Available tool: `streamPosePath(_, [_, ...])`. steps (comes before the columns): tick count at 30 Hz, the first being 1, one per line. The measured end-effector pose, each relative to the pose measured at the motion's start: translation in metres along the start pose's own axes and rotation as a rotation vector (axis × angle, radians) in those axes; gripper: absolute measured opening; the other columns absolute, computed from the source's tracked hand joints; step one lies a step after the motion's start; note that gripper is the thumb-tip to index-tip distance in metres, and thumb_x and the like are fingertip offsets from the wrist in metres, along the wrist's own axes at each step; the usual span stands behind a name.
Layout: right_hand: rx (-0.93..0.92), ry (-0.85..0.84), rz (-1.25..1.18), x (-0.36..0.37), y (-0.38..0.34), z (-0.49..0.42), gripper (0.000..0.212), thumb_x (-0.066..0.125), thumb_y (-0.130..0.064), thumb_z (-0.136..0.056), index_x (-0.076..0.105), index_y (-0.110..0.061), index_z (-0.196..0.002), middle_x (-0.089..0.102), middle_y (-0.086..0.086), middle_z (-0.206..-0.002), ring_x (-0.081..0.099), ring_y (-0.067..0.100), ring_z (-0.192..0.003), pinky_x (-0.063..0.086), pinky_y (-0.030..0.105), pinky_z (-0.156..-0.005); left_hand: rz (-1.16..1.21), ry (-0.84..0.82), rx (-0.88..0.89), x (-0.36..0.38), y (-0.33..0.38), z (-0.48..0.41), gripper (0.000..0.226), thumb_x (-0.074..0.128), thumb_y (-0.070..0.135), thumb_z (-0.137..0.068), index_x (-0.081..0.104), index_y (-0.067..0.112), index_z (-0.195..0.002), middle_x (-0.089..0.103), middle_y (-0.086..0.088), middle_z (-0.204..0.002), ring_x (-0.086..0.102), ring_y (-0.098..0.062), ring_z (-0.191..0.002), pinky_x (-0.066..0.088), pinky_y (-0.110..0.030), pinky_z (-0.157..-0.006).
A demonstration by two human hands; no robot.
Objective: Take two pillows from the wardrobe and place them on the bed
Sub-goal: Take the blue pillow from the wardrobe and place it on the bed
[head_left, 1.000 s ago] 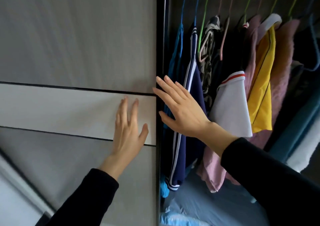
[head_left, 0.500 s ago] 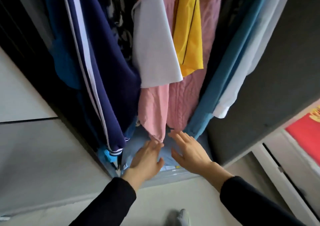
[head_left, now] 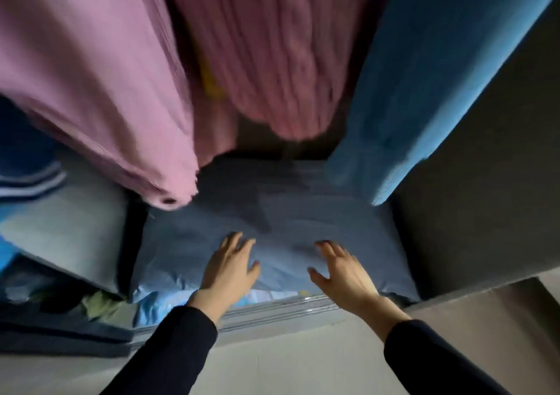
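Observation:
A blue-grey pillow (head_left: pixel 272 213) lies flat on the wardrobe floor under the hanging clothes. My left hand (head_left: pixel 230 266) rests on its near edge, fingers spread, holding nothing. My right hand (head_left: pixel 342 269) hovers just over the pillow's near right part, fingers apart and slightly curled. A second pale blue-grey pillow (head_left: pixel 66 237) lies to the left, partly hidden by clothes. The bed is out of view.
Pink garments (head_left: pixel 100 76) and a teal one (head_left: pixel 424 76) hang low over the pillows. A dark wardrobe side panel (head_left: pixel 485 197) stands at the right. The sliding-door track (head_left: pixel 272 311) runs along the front edge, with pale floor (head_left: pixel 303 361) below.
The view has dropped from the wardrobe door down to the wardrobe floor and closed in. Both hands moved from the door edge down onto the blue-grey pillow.

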State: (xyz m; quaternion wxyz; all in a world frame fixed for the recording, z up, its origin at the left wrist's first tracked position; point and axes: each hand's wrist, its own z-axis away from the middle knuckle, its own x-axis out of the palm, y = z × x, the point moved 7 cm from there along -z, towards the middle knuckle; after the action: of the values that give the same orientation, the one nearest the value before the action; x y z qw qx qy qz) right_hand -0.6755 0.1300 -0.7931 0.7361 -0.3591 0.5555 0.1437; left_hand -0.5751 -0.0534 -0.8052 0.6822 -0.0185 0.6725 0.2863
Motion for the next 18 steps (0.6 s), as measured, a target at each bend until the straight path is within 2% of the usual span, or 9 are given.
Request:
streamPosePath(4, [-0.043,0.086,0.043,0.043,0.047,-0.058,0.068,0.061,-0.044,-0.084,0.037,-0.016,-0.141,0.038,0.006,-0.149,0.036,0.024,-0.135,0.027,0.035,-0.111,-0.029,0.194,0.015,0.044,-0.033,-0.047,0.069,0.057,0.039,-0.086,0.029,0.01,-0.142,0.017,-0.023,-0.153,0.019,-0.037,-0.141,0.023,-0.044,-0.113])
streamPosePath(6, [-0.049,0.158,0.032,0.045,0.064,-0.082,0.077,0.067,-0.048,-0.079,0.037,-0.014,-0.142,0.036,0.008,-0.15,0.03,0.024,-0.139,0.021,0.036,-0.114,-0.043,0.247,0.031,0.051,-0.045,-0.071,0.075,0.059,0.041,-0.085,0.025,0.006,-0.143,0.015,-0.025,-0.153,0.017,-0.039,-0.141,0.02,-0.045,-0.114])
streamPosePath(8, [-0.018,0.172,0.027,0.046,0.08,-0.101,0.09,0.066,-0.056,-0.075,0.029,-0.013,-0.145,0.027,0.009,-0.154,0.021,0.023,-0.143,0.016,0.037,-0.116,-0.043,0.26,0.07,0.055,-0.053,-0.089,0.081,0.06,0.045,-0.083,0.022,0.005,-0.144,0.017,-0.022,-0.154,0.016,-0.036,-0.142,0.016,-0.043,-0.115])
streamPosePath(11, [0.034,0.044,0.07,0.054,0.097,-0.122,0.106,0.057,-0.072,-0.072,0.012,-0.017,-0.15,0.011,0.004,-0.16,0.007,0.019,-0.147,0.008,0.039,-0.118,-0.143,0.188,0.09,0.062,-0.063,-0.107,0.094,0.043,0.068,-0.078,0.014,0.01,-0.146,0.013,-0.013,-0.157,0.008,-0.026,-0.145,0.006,-0.039,-0.117])
streamPosePath(13, [0.049,-0.093,0.063,0.062,0.102,-0.13,0.109,0.059,-0.07,-0.071,0.008,-0.018,-0.151,0.006,0.003,-0.161,0.005,0.018,-0.147,0.007,0.037,-0.119,-0.129,0.043,0.079,0.071,-0.068,-0.114,0.104,0.041,0.077,-0.071,0.006,0.015,-0.147,0.001,-0.005,-0.159,-0.005,-0.018,-0.145,-0.002,-0.036,-0.116])
streamPosePath(15, [0.057,-0.196,-0.013,0.067,0.105,-0.136,0.109,0.069,-0.06,-0.071,0.009,-0.017,-0.15,0.007,0.003,-0.161,0.008,0.018,-0.147,0.009,0.033,-0.12,-0.074,-0.067,0.063,0.079,-0.073,-0.118,0.11,0.053,0.075,-0.067,0.002,0.02,-0.148,-0.006,0.0,-0.159,-0.012,-0.014,-0.144,-0.005,-0.034,-0.115])
streamPosePath(18, [0.033,-0.158,-0.031,0.065,0.109,-0.138,0.096,0.074,-0.048,-0.073,0.022,-0.016,-0.147,0.02,0.005,-0.158,0.022,0.02,-0.144,0.02,0.03,-0.118,-0.124,0.002,0.099,0.081,-0.073,-0.116,0.099,0.059,0.066,-0.072,0.013,0.021,-0.147,0.003,0.0,-0.159,-0.004,-0.017,-0.145,0.001,-0.035,-0.116])
